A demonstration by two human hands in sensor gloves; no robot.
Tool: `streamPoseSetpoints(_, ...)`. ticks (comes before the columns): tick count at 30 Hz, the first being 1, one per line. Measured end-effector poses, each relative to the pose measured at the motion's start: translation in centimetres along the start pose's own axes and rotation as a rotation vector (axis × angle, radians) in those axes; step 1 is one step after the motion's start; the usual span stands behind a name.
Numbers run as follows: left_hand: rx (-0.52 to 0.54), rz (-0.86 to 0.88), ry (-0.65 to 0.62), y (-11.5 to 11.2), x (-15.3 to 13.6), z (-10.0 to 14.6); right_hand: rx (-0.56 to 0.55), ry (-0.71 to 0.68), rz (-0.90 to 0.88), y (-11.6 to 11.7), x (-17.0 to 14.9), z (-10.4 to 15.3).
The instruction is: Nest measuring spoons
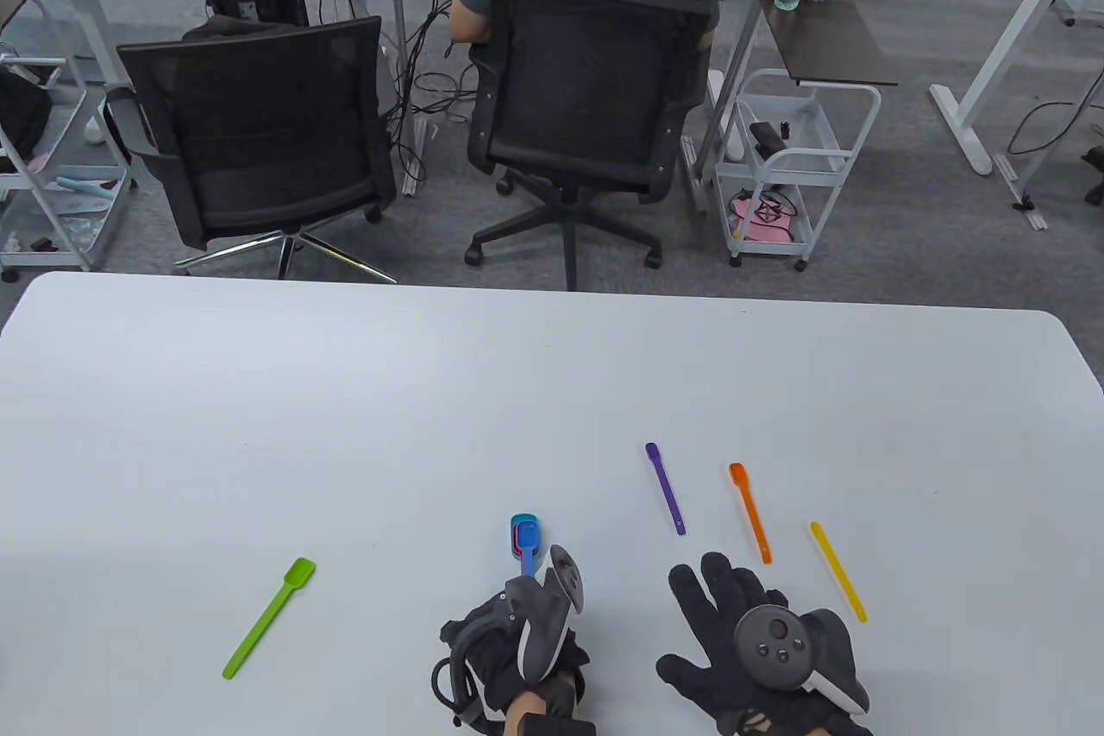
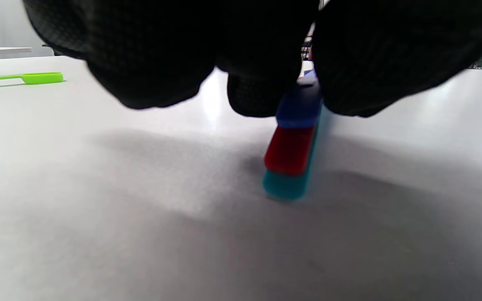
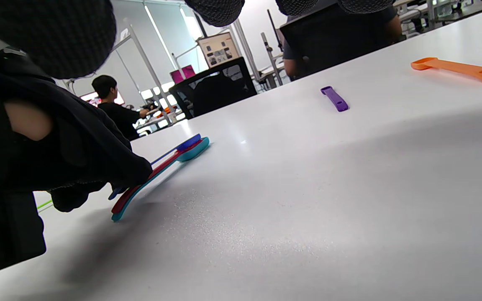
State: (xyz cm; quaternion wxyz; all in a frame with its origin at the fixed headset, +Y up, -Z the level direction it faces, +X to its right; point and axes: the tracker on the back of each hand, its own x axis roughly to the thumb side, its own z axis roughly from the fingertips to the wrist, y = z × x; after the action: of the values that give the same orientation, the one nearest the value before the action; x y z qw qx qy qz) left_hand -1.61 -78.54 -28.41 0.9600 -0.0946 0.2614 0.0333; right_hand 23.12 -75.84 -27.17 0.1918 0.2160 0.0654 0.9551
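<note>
While gripped at the handles by the left hand (image 1: 509,641), nested spoons (image 1: 524,542) just ahead, right hand (image 1: 750,650) spread alongside.

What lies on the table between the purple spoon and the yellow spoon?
The orange plastic spoon lies between the purple spoon and the yellow spoon, shown in the table view.

Beyond my counter (image 1: 345,391)

Two black office chairs (image 1: 259,132) sit past its far edge; a white cart (image 1: 798,166) stands right of them.
</note>
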Motion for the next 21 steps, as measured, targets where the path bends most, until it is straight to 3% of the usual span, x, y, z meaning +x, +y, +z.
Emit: streamPoseSetpoints(21, -0.006, 0.000, 0.002, -0.35, -0.08, -0.19, 0.000, 0.001, -0.008, -0.08, -0.10, -0.03)
